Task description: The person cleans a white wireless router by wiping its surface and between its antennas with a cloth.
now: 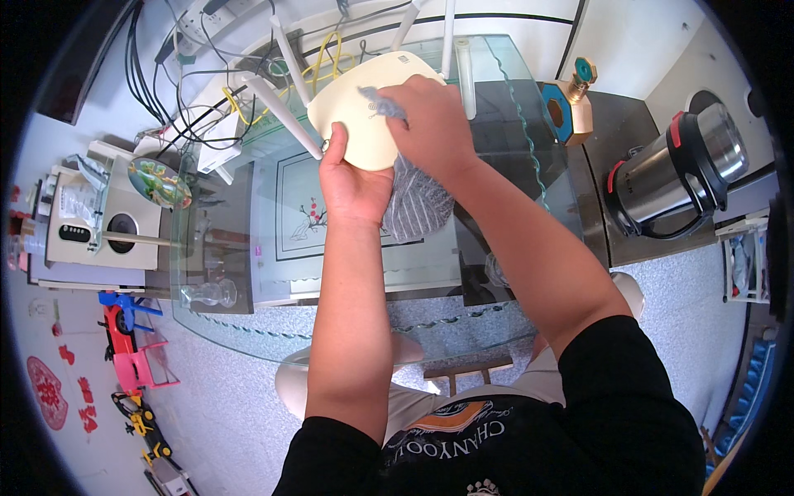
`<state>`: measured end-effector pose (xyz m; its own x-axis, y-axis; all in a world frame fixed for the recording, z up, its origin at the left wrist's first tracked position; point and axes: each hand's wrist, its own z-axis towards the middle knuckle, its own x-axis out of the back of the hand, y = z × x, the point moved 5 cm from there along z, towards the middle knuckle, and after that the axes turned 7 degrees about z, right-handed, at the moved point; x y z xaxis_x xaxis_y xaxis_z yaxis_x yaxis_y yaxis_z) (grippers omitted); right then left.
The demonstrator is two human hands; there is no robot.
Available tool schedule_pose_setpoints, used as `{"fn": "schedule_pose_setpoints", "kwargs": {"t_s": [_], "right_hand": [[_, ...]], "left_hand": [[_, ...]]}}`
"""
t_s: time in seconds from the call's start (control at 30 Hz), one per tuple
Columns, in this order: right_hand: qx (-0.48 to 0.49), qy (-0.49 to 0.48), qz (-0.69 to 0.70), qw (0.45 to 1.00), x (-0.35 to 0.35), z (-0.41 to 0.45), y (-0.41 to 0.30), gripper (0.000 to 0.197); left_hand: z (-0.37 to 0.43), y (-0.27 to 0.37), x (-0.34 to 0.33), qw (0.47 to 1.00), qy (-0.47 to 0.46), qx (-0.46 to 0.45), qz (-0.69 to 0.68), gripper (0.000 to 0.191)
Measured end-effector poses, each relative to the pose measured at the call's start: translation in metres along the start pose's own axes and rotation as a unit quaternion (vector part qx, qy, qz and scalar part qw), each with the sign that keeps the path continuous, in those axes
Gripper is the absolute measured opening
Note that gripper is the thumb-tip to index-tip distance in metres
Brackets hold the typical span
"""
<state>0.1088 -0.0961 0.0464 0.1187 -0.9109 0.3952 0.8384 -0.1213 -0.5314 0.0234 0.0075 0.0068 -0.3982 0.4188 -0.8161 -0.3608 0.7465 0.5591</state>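
Observation:
A cream-coloured wireless router point(353, 127) with several white antennas is held up above the glass table point(298, 180). My left hand point(353, 186) supports it from below, its thumb over the near left edge. In my right hand point(434, 121) is a grey striped cloth point(422, 204). One bunched end of the cloth rests against the router's upper face by the fingers, and the rest hangs down below that hand. The router's underside is hidden.
Cables and a power strip point(208, 25) crowd the back left, beside a white box point(220, 146). A steel thermos jug point(676, 173) and a gold-and-blue bottle point(570, 105) stand to the right. A glass cup point(211, 292) shows at the table's left front. Toy vehicles point(146, 421) line the left floor.

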Motion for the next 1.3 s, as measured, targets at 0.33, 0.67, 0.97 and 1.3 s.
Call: {"fn": "schedule_pose_setpoints", "kwargs": {"t_s": [0.33,0.67,0.97,1.3], "right_hand": [[-0.01,0.005,-0.01,1.0,0.001,0.001,0.002,0.031],[0.106,-0.046,0.066,0.991,-0.01,-0.006,-0.023,0.03],[-0.037,0.037,-0.027,0.998,0.004,0.001,0.007,0.028],[0.064,-0.029,0.051,0.996,-0.006,-0.004,-0.019,0.027]], "left_hand": [[-0.001,0.0,-0.002,1.0,-0.002,-0.003,0.002,0.046],[-0.003,0.0,0.002,1.0,-0.008,0.01,0.022,0.046],[-0.001,0.001,-0.002,1.0,-0.004,-0.004,0.007,0.046],[-0.001,-0.001,0.003,0.999,-0.007,0.006,0.03,0.05]]}}
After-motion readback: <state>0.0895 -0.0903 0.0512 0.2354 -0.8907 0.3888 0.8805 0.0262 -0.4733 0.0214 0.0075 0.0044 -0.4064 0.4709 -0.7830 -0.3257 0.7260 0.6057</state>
